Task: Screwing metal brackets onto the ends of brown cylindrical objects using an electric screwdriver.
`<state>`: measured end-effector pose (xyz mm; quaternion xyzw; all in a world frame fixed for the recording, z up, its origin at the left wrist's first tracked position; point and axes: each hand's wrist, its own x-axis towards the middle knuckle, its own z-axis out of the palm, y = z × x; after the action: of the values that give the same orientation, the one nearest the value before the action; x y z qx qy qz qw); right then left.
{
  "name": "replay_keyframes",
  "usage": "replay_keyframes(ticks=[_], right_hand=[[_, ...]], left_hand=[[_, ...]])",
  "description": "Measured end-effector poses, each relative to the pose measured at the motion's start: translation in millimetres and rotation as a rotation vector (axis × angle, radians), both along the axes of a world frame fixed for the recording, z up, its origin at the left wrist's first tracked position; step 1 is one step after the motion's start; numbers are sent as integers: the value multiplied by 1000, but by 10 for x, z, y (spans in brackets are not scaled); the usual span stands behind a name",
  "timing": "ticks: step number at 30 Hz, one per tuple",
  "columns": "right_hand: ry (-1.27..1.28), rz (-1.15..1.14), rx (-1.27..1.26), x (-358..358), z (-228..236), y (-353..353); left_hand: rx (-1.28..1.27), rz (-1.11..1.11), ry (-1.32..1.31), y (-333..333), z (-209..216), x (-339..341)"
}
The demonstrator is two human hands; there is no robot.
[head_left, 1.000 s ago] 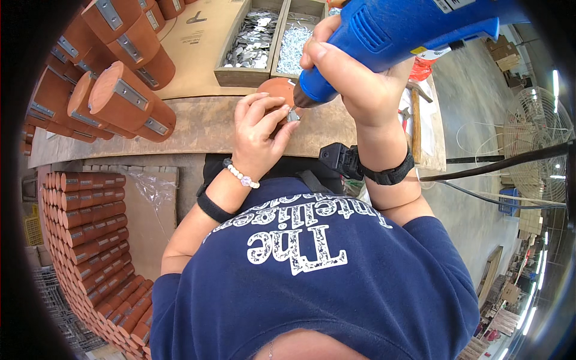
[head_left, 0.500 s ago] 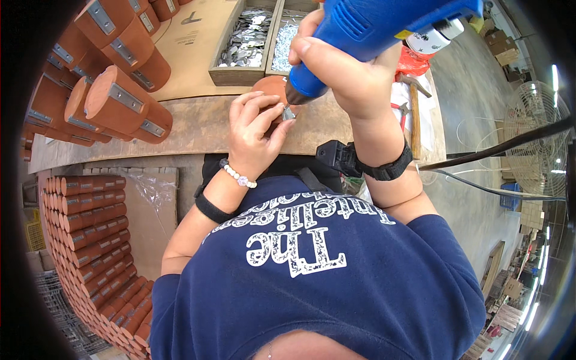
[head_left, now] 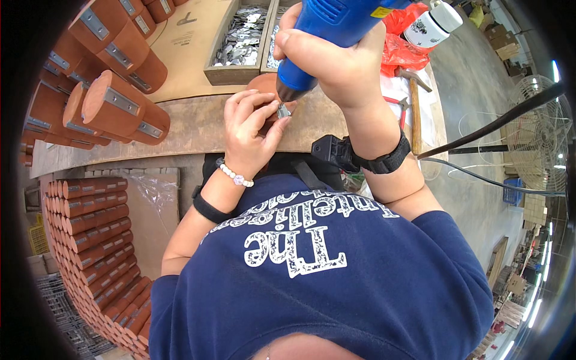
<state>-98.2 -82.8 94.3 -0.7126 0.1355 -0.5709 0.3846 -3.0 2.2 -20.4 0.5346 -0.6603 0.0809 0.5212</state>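
Observation:
A blue power driver [head_left: 327,27] is gripped in my right hand [head_left: 336,66], its dark nose pointing down at a small silver metal plate [head_left: 284,111]. My left hand [head_left: 246,123] has its thumb and fingers closed around that plate. Beneath them is a reddish-brown clay-coloured cylinder [head_left: 264,83], mostly covered by my fingers and the driver. The driver's bit reaches the plate or stops just above it; which, I cannot tell.
Similar cylinders with metal strips [head_left: 114,101] crowd the table's left side, and more are stacked below [head_left: 96,207]. A wooden box [head_left: 237,75] holds metal plates. To the right lie a hammer [head_left: 415,114], red-handled pliers [head_left: 403,105], a red bag [head_left: 399,51] and a white bottle [head_left: 427,30].
The driver and my right hand have shifted slightly left and up in the picture. My left hand stays at the plate. More of the white bottle and red bag shows.

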Motion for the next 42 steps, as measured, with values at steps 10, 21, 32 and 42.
replay_keyframes(ticks=[10,21,32,42], right_hand=[[-154,327,453,-64,-68,-7],[-58,176,118,-73,-110,-58],[-81,343,185,-126,-8,26],[-43,189,69,-100,-46,-50]], left_hand=[[9,11,-7,-4,5,1],[12,10,-10,2,15,-2],[20,1,-14,11,31,-5],[49,41,7,7,42,-39]])
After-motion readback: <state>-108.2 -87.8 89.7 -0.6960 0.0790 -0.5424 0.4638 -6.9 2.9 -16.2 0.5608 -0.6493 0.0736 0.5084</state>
